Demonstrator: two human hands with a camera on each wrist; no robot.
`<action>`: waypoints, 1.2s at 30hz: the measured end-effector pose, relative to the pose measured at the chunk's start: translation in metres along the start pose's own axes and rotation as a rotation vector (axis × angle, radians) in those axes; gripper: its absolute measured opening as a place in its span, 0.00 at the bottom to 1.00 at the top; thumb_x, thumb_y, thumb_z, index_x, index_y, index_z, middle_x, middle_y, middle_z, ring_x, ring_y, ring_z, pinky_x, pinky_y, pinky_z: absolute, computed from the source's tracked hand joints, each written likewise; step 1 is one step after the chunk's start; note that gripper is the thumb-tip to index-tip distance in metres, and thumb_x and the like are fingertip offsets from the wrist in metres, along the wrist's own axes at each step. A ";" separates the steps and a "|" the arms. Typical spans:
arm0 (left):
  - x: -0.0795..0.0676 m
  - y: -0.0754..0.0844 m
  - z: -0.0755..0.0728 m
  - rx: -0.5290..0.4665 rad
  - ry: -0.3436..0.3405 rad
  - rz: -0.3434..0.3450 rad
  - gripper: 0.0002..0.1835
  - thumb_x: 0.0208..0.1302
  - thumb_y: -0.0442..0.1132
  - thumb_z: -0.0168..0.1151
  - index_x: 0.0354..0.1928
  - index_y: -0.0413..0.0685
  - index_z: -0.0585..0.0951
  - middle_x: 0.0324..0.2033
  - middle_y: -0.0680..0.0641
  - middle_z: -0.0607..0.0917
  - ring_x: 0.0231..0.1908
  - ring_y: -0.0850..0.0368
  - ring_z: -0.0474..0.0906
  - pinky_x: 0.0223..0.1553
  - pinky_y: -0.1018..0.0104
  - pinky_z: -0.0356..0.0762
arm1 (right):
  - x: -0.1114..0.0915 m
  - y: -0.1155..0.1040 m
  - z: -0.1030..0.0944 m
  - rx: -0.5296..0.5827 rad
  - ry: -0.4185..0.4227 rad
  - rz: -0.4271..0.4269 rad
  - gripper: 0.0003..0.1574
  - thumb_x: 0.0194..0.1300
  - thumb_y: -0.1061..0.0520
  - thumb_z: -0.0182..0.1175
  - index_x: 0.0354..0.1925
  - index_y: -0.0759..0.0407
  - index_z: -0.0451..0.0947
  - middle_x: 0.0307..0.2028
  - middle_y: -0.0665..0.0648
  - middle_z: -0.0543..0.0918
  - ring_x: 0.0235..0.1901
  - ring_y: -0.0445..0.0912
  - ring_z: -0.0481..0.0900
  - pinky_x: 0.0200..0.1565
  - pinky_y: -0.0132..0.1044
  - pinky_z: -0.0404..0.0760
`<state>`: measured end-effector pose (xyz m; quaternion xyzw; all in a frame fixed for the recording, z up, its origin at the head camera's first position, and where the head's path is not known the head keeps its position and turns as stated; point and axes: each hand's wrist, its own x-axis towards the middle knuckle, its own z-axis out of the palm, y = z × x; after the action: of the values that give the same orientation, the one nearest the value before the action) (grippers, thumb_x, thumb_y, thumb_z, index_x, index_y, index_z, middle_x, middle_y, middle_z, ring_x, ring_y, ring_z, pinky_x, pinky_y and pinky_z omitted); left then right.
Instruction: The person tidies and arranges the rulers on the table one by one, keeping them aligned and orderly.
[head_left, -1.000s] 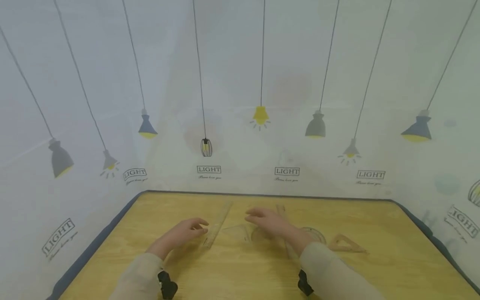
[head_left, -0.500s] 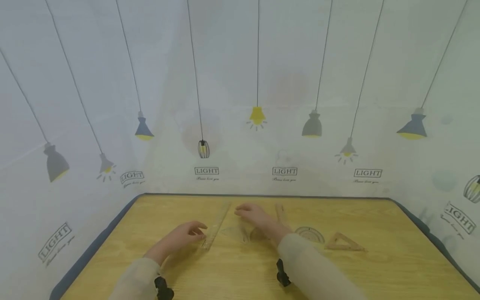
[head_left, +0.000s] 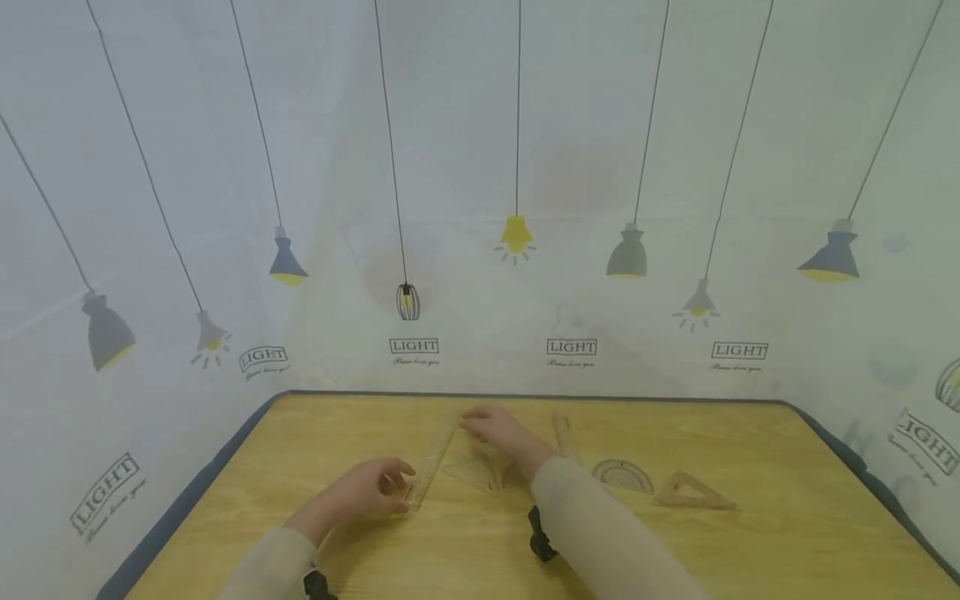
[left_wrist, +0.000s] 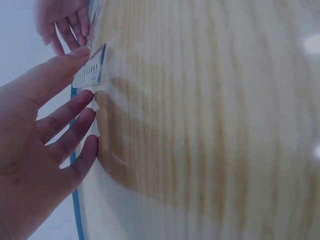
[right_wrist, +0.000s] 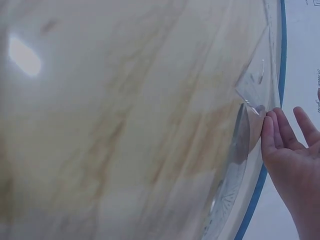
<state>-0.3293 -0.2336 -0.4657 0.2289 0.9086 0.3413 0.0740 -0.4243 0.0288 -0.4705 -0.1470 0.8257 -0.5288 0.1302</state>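
Observation:
A long clear ruler [head_left: 435, 468] lies slanted on the table between my hands. My left hand [head_left: 367, 487] is at its near end, fingers bent loosely. In the left wrist view, the thumb reaches the end of the ruler [left_wrist: 91, 71], while the other fingertips are spread beside it. At the far end, the fingertips of my right hand [head_left: 498, 429] meet the ruler; whether they grip it I cannot tell. Just right of the ruler lies a clear set square [head_left: 472, 475]. The right wrist view shows a clear protractor [right_wrist: 227, 200] near my right hand.
Right of my right forearm lie a second clear ruler [head_left: 562, 435], a half-round protractor [head_left: 622, 476] and another set square [head_left: 693, 492]. They rest on a wood-grain table [head_left: 795, 542] with a dark blue edge. Light walls printed with lamps stand around it.
My right hand has moved left to the ruler's far end, uncovering more of the protractor. My left hand has come slightly nearer me, to the ruler's near end.

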 end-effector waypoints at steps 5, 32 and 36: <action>-0.001 -0.004 0.001 0.042 0.041 0.001 0.23 0.50 0.35 0.76 0.50 0.43 0.80 0.38 0.50 0.81 0.38 0.55 0.76 0.41 0.55 0.77 | 0.011 -0.002 0.003 -0.020 0.032 0.007 0.25 0.72 0.49 0.55 0.60 0.62 0.74 0.55 0.60 0.78 0.51 0.54 0.77 0.55 0.51 0.74; 0.009 -0.012 0.000 0.259 0.064 0.092 0.25 0.42 0.46 0.80 0.43 0.47 0.83 0.32 0.56 0.78 0.33 0.59 0.75 0.39 0.56 0.77 | 0.039 -0.016 0.004 -0.219 0.062 0.102 0.24 0.70 0.52 0.56 0.60 0.63 0.75 0.62 0.66 0.71 0.63 0.60 0.66 0.65 0.55 0.62; 0.010 -0.013 0.000 0.256 0.044 0.075 0.21 0.44 0.47 0.78 0.40 0.47 0.85 0.32 0.58 0.79 0.35 0.59 0.76 0.42 0.56 0.78 | 0.042 -0.015 0.004 -0.217 0.083 0.121 0.22 0.68 0.56 0.58 0.57 0.64 0.77 0.58 0.66 0.75 0.60 0.60 0.70 0.63 0.53 0.66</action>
<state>-0.3428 -0.2380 -0.4739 0.2625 0.9370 0.2300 0.0115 -0.4601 0.0037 -0.4606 -0.0881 0.8901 -0.4331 0.1111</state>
